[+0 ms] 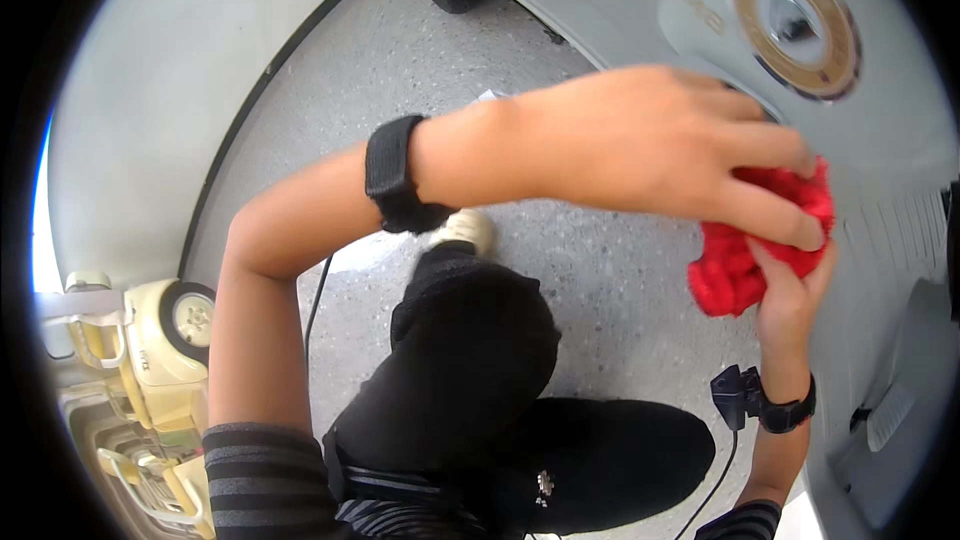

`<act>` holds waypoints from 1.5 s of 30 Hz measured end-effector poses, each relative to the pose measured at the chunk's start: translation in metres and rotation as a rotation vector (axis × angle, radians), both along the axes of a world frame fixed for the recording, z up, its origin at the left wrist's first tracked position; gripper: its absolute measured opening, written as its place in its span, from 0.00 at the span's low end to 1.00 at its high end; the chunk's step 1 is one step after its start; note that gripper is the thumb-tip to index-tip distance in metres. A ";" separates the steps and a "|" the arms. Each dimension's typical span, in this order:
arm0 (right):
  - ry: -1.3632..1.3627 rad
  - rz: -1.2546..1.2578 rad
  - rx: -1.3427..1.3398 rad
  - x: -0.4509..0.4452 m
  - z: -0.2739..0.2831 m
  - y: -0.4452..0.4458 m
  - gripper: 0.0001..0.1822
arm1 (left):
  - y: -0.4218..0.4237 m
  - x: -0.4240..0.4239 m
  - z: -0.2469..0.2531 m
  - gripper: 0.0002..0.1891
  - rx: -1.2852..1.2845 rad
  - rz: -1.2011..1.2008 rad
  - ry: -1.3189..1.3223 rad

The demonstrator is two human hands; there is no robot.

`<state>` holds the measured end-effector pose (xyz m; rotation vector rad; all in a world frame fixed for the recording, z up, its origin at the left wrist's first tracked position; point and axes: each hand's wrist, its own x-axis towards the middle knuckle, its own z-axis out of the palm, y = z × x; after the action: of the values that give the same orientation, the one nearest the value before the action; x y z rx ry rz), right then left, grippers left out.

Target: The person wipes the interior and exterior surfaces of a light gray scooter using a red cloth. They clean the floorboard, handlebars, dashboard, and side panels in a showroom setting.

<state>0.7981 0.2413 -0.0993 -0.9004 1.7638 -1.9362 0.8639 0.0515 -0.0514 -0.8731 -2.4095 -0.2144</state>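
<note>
A crumpled red cloth (727, 277) is bunched between my two hands beside a pale grey moulded panel (885, 157), which looks like a vehicle body. My left hand (667, 142) reaches across from the left and grips the cloth from above, fingers curled over it. From below, my right hand (791, 289) has hold of the same cloth; its fingers are partly hidden behind the fabric and the left hand. Whether the cloth touches the panel, I cannot tell. Just beyond my left hand, a round gold and chrome emblem (799, 26) is set in the panel.
Speckled grey floor (622, 330) lies below, with my bent legs and a light shoe (469, 232) over it. A pale wall (165, 52) with black edging curves along the left. A cream vehicle (169, 330) stands at lower left. A thin cable (716, 491) hangs from my right wristband.
</note>
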 end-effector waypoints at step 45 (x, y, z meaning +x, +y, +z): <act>0.857 -0.668 0.465 -0.044 -0.097 -0.322 0.18 | -0.284 -0.062 -0.128 0.15 0.354 0.147 -0.077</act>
<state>0.7541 -0.0809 -0.1965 -1.1448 3.1734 -1.3604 0.8022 -0.2329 -0.1796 -0.5338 -2.3902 -0.6056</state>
